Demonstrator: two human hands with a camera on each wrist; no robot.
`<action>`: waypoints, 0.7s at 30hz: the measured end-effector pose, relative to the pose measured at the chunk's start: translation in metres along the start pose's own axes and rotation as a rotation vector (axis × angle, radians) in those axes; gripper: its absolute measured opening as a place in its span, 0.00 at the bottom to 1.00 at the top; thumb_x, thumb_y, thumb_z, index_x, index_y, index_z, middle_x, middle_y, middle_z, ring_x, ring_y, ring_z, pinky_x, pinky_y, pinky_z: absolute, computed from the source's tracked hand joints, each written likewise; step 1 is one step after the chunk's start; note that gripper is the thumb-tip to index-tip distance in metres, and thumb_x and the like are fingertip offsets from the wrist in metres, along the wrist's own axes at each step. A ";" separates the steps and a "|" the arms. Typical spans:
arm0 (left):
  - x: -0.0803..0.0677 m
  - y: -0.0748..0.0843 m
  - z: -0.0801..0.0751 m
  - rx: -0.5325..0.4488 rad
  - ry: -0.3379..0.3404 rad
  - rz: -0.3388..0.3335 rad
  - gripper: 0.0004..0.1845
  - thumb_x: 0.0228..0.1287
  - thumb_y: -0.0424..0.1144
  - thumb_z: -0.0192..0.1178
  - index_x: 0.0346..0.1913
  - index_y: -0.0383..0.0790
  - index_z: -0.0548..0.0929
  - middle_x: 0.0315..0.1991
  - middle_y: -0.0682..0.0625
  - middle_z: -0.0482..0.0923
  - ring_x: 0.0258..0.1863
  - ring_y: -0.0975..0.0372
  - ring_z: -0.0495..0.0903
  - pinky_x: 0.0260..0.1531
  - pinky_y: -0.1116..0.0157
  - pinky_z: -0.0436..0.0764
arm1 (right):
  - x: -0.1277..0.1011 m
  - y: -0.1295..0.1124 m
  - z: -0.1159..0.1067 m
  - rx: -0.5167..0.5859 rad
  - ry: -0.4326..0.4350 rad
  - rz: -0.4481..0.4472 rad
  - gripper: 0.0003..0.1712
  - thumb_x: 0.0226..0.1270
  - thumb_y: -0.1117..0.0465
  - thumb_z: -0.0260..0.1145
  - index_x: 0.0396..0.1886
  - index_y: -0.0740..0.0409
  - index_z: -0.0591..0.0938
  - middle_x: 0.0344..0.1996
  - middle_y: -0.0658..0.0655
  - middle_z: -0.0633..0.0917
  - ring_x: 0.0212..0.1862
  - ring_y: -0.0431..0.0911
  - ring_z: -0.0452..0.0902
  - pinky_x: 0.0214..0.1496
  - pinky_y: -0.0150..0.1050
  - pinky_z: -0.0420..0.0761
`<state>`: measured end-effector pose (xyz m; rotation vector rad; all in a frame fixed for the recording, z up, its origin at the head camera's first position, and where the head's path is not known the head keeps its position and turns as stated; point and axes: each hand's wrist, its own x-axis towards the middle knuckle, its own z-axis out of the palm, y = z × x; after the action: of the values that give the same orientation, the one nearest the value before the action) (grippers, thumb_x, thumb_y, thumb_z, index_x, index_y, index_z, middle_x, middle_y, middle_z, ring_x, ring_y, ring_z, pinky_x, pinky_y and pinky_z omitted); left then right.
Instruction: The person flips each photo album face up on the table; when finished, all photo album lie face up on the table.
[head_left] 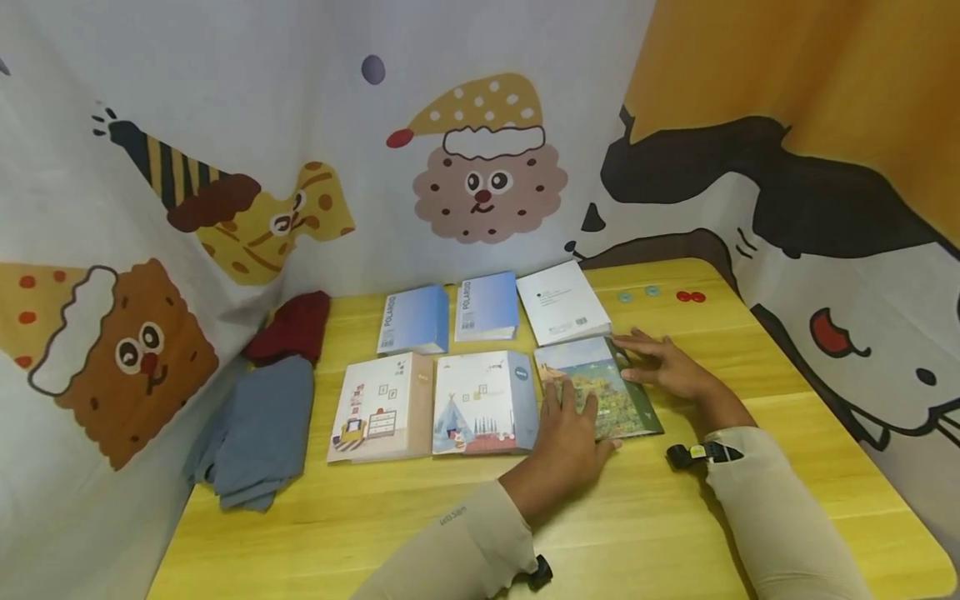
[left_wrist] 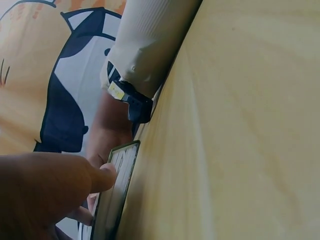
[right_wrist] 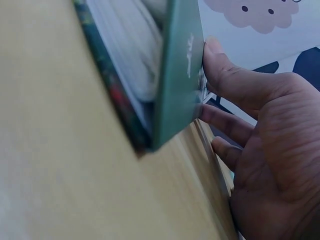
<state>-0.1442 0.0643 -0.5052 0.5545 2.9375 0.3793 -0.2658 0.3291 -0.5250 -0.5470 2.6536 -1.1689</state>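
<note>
A photo album [head_left: 581,358] with a painted landscape cover and a dark green spine [right_wrist: 180,85] lies at the right end of the front row. Its white page edges [left_wrist: 120,167] show in the left wrist view. My left hand [head_left: 566,442] rests over the lower left of the cover with fingers extended, the thumb by the near edge. At the spine, on the far right side, my right hand [head_left: 671,371] touches the album with its thumb and fingers spread. Beside it stands an album with a tent picture [head_left: 476,400].
An album with a chair picture [head_left: 382,408] completes the front row. Behind are two blue albums [head_left: 412,321] and a white one [head_left: 566,302]. Folded grey-blue cloth [head_left: 262,425] and a dark red cloth [head_left: 292,329] lie left. Small blue [head_left: 651,291] and red discs [head_left: 697,297] sit back right.
</note>
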 end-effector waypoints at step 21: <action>0.001 0.004 0.000 0.152 0.037 0.085 0.37 0.83 0.68 0.44 0.89 0.68 0.54 0.87 0.34 0.56 0.83 0.29 0.60 0.82 0.46 0.71 | -0.003 -0.001 0.002 0.082 0.072 -0.091 0.37 0.76 0.61 0.75 0.80 0.60 0.75 0.83 0.72 0.67 0.80 0.77 0.64 0.76 0.71 0.74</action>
<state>-0.1441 0.0685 -0.5045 0.7007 3.0027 0.1768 -0.2618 0.3283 -0.5259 -0.6286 2.6514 -1.3414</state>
